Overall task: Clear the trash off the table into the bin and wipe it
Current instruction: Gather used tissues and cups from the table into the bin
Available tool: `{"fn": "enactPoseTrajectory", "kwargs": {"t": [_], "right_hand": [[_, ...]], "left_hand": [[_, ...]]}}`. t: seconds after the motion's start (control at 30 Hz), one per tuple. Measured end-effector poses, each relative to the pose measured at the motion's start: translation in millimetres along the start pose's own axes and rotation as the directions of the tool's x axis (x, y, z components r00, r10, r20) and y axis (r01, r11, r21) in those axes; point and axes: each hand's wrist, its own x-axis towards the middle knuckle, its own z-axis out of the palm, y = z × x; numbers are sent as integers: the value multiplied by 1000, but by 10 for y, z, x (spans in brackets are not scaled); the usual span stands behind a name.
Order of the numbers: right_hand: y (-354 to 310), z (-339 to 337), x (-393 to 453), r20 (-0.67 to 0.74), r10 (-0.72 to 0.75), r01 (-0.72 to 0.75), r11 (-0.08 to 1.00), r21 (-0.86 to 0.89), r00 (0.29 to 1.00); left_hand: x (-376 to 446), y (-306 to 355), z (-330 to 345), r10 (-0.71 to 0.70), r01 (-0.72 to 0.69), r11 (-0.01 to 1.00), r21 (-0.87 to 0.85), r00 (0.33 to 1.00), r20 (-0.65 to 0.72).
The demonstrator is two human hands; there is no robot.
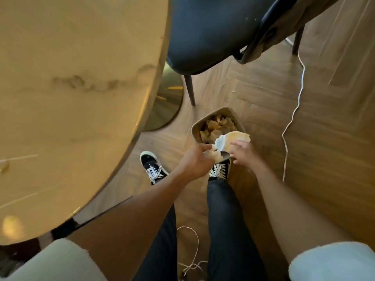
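Both hands' curled fingers (205, 148) pinch crumpled white tissue (221, 144) over the paper-filled bin (194, 128).

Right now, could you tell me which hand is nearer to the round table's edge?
Left. The left hand grips crumpled paper between the table and the bin; the right hand is on the paper's far side.

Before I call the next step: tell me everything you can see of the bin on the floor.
The bin is a small beige tub with rounded corners and no lid showing, standing upright on the wooden floor right of the table, near a chair leg. Crumpled brownish paper fills it nearly to the rim. Its near edge is hidden by the hands and the white tissue they hold above it. Whether the nearby shoe touches it is unclear.
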Motion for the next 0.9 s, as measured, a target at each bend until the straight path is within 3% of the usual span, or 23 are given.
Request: {"fn": "enactPoseTrajectory", "kwargs": {"t": [0.3, 0.53, 0.77, 0.9], "right_hand": [[68, -268, -223, -9, 3, -3, 1000, 30, 1000], [-131, -240, -696, -26, -32, 32, 999, 6, 999], [-675, -66, -1587, -21, -207, 206, 977, -57, 978], [-1008, 93, -2295, 11, -366, 362, 916, -175, 930]], "left_hand": [[204, 156, 20, 8, -3, 998, -56, 994, 105], [-297, 175, -227, -34, 37, 996, -80, 999, 30], [-1225, 166, -521, 74, -67, 992, -110, 995, 61], [-1798, 115, -754, 221, -211, 964, -160, 974, 48]]}}
